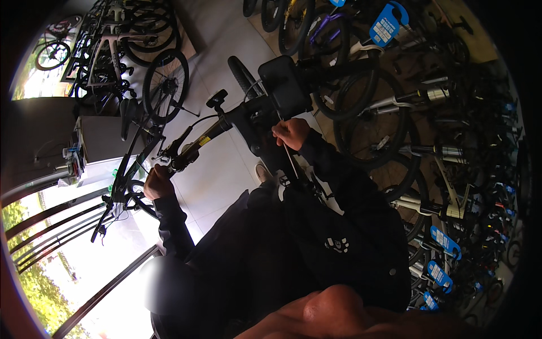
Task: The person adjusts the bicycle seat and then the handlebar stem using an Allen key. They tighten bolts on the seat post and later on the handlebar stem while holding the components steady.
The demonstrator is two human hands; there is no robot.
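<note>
A bicycle stands in front of me, its dark handlebar (195,146) running from lower left up toward the middle. My left hand (157,183) is closed at the bar's left end, by the brake lever. My right hand (291,134) is closed in a pinch beside the dark frame (271,155). A thin, pale rod or cable (291,160) passes from its fingers down along the bike; which of the two I cannot tell. Just above that hand sits a black rectangular case (285,86). A small round-topped black fitting (217,99) rises from the bar.
Close-packed bicycles with blue tags (387,25) line the right side. Another bicycle (164,85) stands at the upper left, near a grey cabinet (110,135). My shoe (262,173) rests on pale floor tiles (212,186). Bright windows (62,254) fill the lower left.
</note>
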